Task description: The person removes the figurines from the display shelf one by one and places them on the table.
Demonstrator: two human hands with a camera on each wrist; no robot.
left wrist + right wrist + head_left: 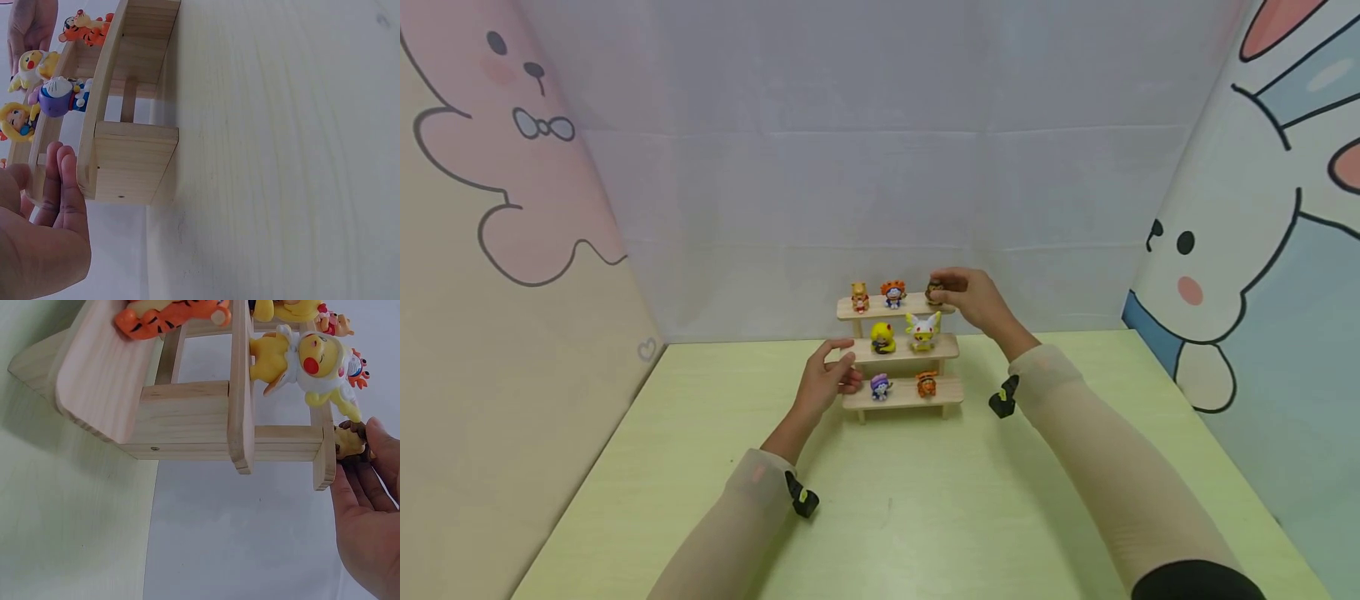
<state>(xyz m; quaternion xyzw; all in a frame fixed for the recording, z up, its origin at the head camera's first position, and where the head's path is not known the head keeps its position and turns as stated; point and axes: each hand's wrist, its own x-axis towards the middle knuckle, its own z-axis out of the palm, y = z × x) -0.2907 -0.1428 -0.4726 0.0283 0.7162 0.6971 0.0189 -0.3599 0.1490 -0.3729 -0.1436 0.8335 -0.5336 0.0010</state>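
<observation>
Your right grip is nearly closed, pinching the brown figure, while your left grip, fingers fairly straight, holds the left end of the wooden shelf.

- A three-tiered pale wooden stand rests near the back of the pale yellow-green table, before a white wall sheet.
- On the top, rearmost tier, left to right: an orange-and-red bear figurine, an orange-maned figurine and, at the right end, a brown figurine in the right hand.
- On the middle tier: a yellow-haired figurine, left of a white-hooded yellow figurine.
- On the lowest, foremost tier: a purple-headed figurine, left of an orange striped tiger figurine.
- The left hand: at the two lower tiers' left ends.
</observation>
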